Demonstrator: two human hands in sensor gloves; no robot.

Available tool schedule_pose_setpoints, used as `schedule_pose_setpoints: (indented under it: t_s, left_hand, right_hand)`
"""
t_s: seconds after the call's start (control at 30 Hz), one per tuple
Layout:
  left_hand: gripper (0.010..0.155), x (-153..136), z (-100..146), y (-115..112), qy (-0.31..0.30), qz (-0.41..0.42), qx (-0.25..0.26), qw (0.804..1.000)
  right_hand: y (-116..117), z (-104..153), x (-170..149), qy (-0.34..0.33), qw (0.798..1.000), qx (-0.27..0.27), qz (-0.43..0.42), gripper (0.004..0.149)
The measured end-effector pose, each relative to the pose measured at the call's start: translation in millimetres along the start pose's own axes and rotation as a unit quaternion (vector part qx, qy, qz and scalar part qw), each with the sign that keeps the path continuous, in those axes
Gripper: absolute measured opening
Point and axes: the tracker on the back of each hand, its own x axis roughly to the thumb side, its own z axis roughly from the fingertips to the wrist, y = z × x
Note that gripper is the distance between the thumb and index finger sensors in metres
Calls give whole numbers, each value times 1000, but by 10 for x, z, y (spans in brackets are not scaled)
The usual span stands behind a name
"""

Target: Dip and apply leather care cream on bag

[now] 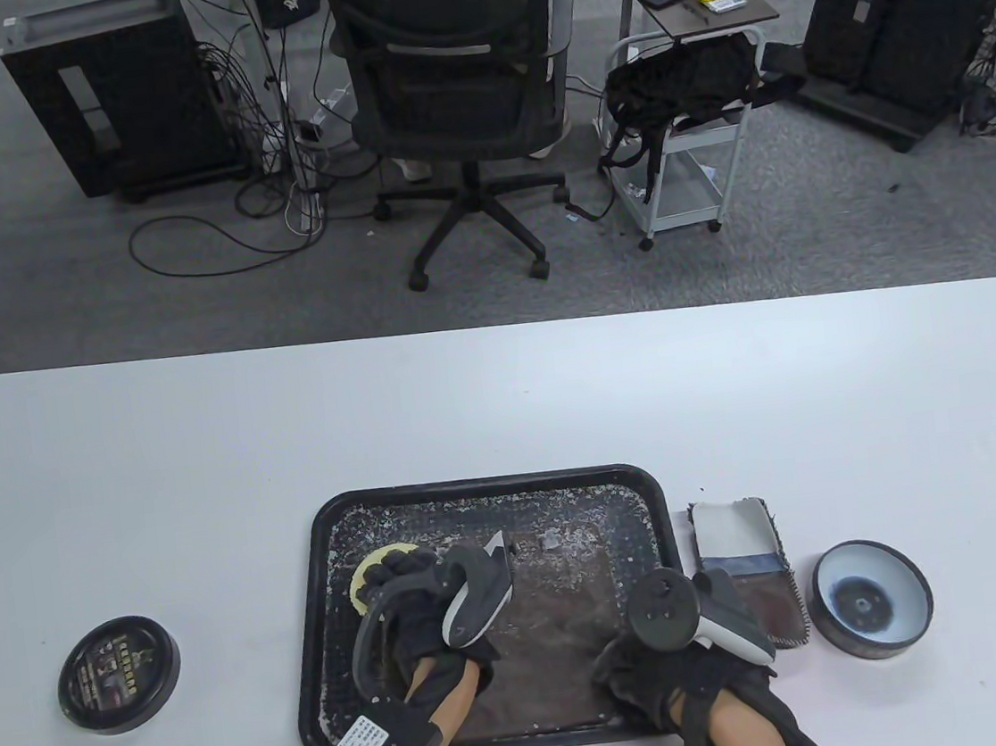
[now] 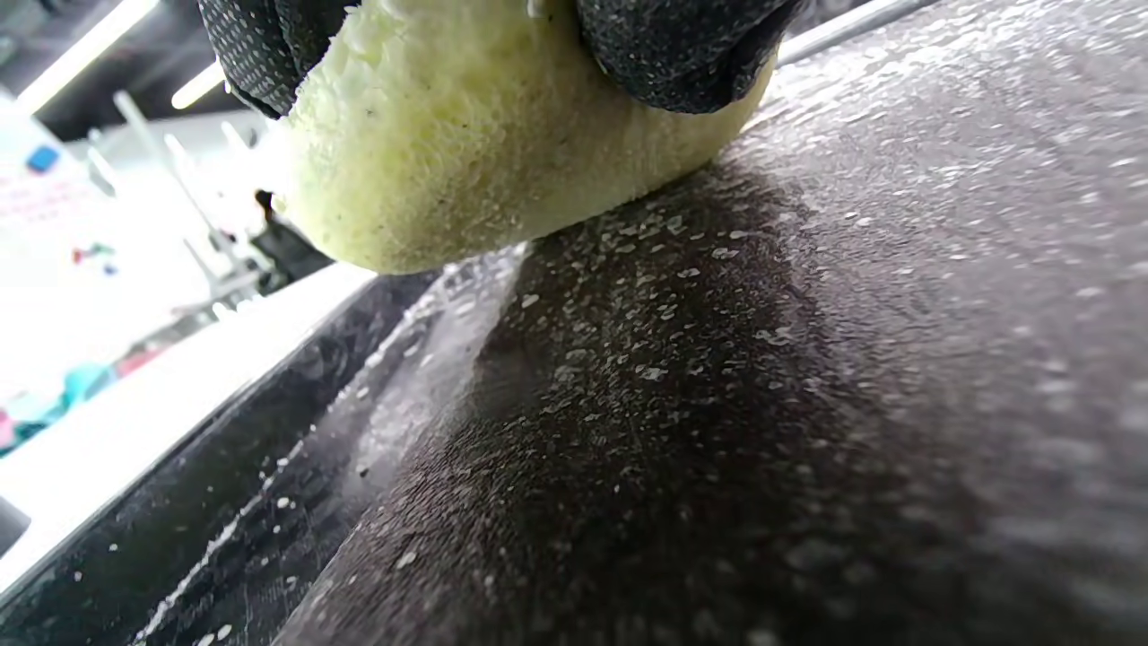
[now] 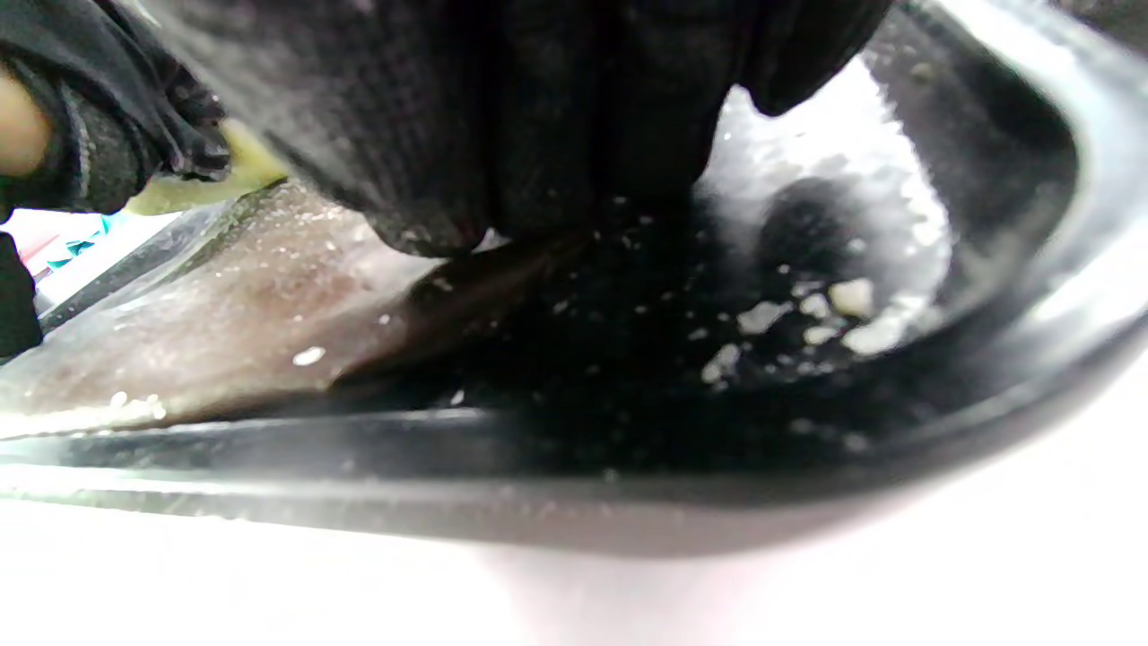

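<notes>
The left hand (image 1: 415,593) pinched the yellow sponge (image 2: 466,161), already rubbing cream into the brown bag (image 1: 551,645) beneath it, while the right hand (image 1: 675,667) pressed flat nearby; most leather remained.

1. You have two gloved hands at work: left hand (image 1: 401,586), right hand (image 1: 649,670).
2. One black tray (image 1: 476,492).
3. One brown bag (image 1: 564,635).
4. One yellow sponge (image 1: 368,572).
5. One cream tin (image 1: 873,601) and one lid (image 1: 119,675).
6. One folded cloth (image 1: 744,560).
</notes>
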Motion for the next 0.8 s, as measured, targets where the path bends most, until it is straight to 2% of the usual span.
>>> schedule_pose_setpoints:
  t_s: [0.27, 0.4, 0.5, 0.63, 0.8]
  left_hand:
    - [55, 148, 160, 115, -74, 43, 27, 996]
    - [55, 294, 227, 153, -130, 63, 44, 989]
    - [55, 419, 278, 193, -175, 82, 52, 980]
    - [56, 541, 311, 231, -243, 149, 63, 956]
    - [55, 573, 327, 232, -293, 182, 78, 935]
  right_hand:
    - [-10, -14, 25, -6, 1000, 4, 14, 41]
    - [-4, -16, 36, -8, 1000, 5, 17, 41]
    - [2, -15, 42, -8, 1000, 5, 17, 41]
    - [8, -16, 45, -9, 1000, 4, 15, 41]
    - [11, -18, 48, -10, 1000, 3, 13, 41]
